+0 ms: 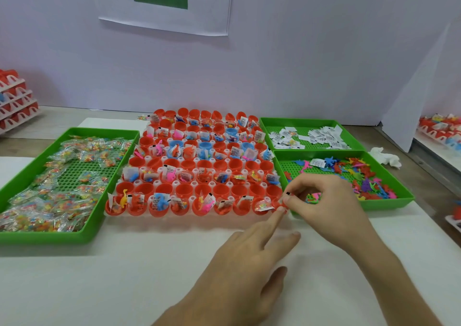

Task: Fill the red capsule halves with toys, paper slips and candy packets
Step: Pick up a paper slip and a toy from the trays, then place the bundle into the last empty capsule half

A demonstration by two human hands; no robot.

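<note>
Right hand (pixel 324 201) pinches slip (pixel 287 193); left hand (pixel 239 263) at rack's (pixel 189 217) near-right corner.

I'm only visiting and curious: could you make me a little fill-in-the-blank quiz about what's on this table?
1. The candy packets fill the green tray on the person's ____ side.
2. Most capsule halves in the white rack are red; a few are ____.
3. The right hand pinches a paper slip at the rack's front ____ corner, where a fingertip of the left hand touches a capsule.

Missing words: left; blue; right.
</note>
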